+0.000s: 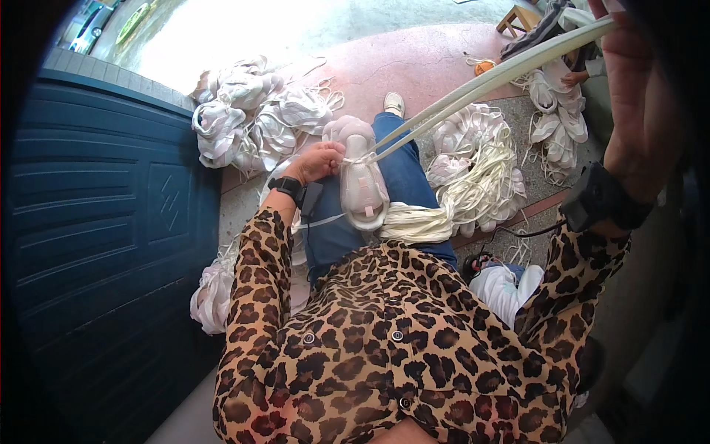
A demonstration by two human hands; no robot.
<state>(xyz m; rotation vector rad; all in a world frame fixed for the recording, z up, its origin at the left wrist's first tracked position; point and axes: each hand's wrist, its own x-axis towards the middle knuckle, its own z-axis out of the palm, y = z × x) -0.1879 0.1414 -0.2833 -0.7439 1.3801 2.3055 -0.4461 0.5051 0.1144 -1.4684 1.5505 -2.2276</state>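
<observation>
A pale pink and white shoe (362,189) lies on my lap, toe pointing away from me. My left hand (319,160) is closed at its left side, thumb and fingers pinched at the lacing; the exact grip is partly hidden. A cream shoelace (488,83) runs from the shoe's lacing, doubled and taut, up to the far right. There my right hand (634,92) is raised high with the lace in its fingers, partly lost in the dark rim. Across my thigh, beside the shoe, lies a bundle of loose cream laces (416,222).
Heaps of white-pink shoes (255,111) lie at the far left. More shoes with a big tangle of laces (484,174) are to my right. A blue door (111,214) stands close on the left. Another person's hand (573,78) is among shoes at far right, near a wooden stool (520,18).
</observation>
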